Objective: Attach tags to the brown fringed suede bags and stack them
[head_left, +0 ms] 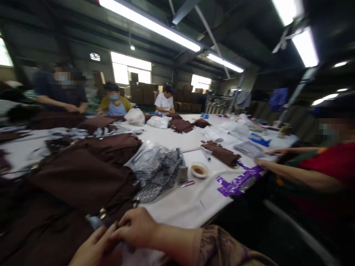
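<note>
At the bottom of the head view, my left hand (93,246) and my right hand (140,228) meet with fingertips pinched close together. Whatever small piece lies between the fingers is hidden. Just beyond them spreads a large heap of dark brown fabric (83,164), which looks like sewn bags with shiny metal fittings (102,213). Beside the fittings a pale bluish bit (94,221) shows near my left fingers. To the right of the heap lies a clear plastic bag (159,171) packed with many small dark and silvery pieces.
A bowl of brown stuff (199,170), a pink-handled tool (188,183), a purple plastic wrapper (238,181) and folded brown pieces (222,152) lie on the white table (177,212). A co-worker in red (327,162) sits at the right; several others work across the table.
</note>
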The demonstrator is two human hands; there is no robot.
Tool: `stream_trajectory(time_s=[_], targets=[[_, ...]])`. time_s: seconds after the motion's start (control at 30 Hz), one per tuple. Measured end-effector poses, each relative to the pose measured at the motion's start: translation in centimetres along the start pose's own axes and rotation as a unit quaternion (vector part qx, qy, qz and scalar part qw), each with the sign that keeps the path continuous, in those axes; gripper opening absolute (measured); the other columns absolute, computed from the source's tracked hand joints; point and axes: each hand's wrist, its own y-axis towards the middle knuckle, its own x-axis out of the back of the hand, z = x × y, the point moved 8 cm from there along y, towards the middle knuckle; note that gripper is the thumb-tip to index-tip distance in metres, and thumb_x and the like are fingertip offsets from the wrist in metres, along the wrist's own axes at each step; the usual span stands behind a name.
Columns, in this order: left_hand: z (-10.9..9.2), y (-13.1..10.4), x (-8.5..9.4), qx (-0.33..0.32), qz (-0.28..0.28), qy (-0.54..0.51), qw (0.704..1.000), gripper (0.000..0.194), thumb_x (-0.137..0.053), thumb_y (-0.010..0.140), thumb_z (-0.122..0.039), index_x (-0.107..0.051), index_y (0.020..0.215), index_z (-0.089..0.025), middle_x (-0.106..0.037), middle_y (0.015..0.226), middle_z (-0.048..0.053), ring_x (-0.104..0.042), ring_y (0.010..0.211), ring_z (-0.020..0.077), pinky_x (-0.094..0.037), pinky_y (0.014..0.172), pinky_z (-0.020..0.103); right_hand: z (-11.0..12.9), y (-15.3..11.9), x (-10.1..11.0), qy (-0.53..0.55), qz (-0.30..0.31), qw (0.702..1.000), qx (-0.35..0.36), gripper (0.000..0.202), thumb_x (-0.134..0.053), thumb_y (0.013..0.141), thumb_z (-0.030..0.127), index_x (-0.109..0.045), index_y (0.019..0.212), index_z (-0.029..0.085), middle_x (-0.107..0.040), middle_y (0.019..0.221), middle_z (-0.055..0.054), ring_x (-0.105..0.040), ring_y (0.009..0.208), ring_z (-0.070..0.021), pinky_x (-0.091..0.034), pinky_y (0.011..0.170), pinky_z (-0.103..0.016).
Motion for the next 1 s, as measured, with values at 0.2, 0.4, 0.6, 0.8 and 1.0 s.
stream_trajectory(time_s=[0.2, 0.4, 0.6, 0.8, 1.0], targets=[[1.3, 0.7, 1.8, -0.018, 0.025, -0.037, 0.999, 0.03, -0.077, 0.067, -0.034, -0.063, 0.084, -0.015, -0.07, 0.08, 0.006, -0.066, 0.066, 0.0156, -0.053, 0.055, 0.025, -0.7, -2.5, -0.7, 0.253, 0.101, 0.96, -0.059, 0.035, -0.063, 0.077, 0.052, -0.063, 0.084, 0.017, -0.065, 0.067, 0.0, -0.054, 0.053, -0.0107, -0.038, 0.05, -0.022], [1.7, 0.3, 2.2, -0.022, 0.006, -0.061, 0.998, 0.025, -0.073, 0.071, -0.031, -0.063, 0.085, -0.013, -0.07, 0.09, 0.009, -0.067, 0.068, 0.016, -0.055, 0.055, 0.026, 0.2, -5.5, 0.0, 0.376, 0.227, 0.898, -0.017, 0.042, -0.075, 0.073, 0.036, -0.061, 0.109, 0.021, -0.068, 0.11, -0.01, -0.064, 0.099, -0.0215, -0.047, 0.083, -0.035], [1.7, 0.3, 2.0, -0.025, 0.004, -0.066, 0.998, 0.019, -0.068, 0.075, -0.025, -0.062, 0.086, -0.012, -0.069, 0.09, 0.011, -0.067, 0.068, 0.0165, -0.053, 0.053, 0.024, 0.4, -5.4, -0.2, 0.309, 0.211, 0.927, 0.032, 0.022, -0.079, 0.068, 0.028, -0.063, 0.078, 0.019, -0.07, 0.1, -0.006, -0.061, 0.099, -0.0234, -0.044, 0.086, -0.037], [1.4, 0.3, 2.4, -0.028, 0.022, -0.064, 0.997, 0.02, -0.071, 0.073, -0.028, -0.062, 0.084, -0.012, -0.068, 0.087, 0.009, -0.067, 0.071, 0.0179, -0.056, 0.058, 0.029, 2.1, -5.3, 0.3, 0.209, 0.211, 0.949, 0.106, 0.019, -0.072, 0.074, 0.025, -0.058, 0.063, 0.018, -0.067, 0.102, -0.006, -0.058, 0.098, -0.0227, -0.043, 0.083, -0.034], [2.2, 0.4, 1.7, 0.022, 0.087, -0.024, 0.996, 0.029, -0.078, 0.066, -0.031, -0.061, 0.083, -0.014, -0.067, 0.077, 0.005, -0.064, 0.064, 0.0147, -0.054, 0.057, 0.027, 4.0, -2.6, 0.5, 0.075, 0.198, 0.961, 0.177, 0.012, -0.068, 0.072, 0.021, -0.061, 0.063, 0.018, -0.058, 0.11, -0.007, -0.055, 0.1, -0.0215, -0.042, 0.085, -0.034]])
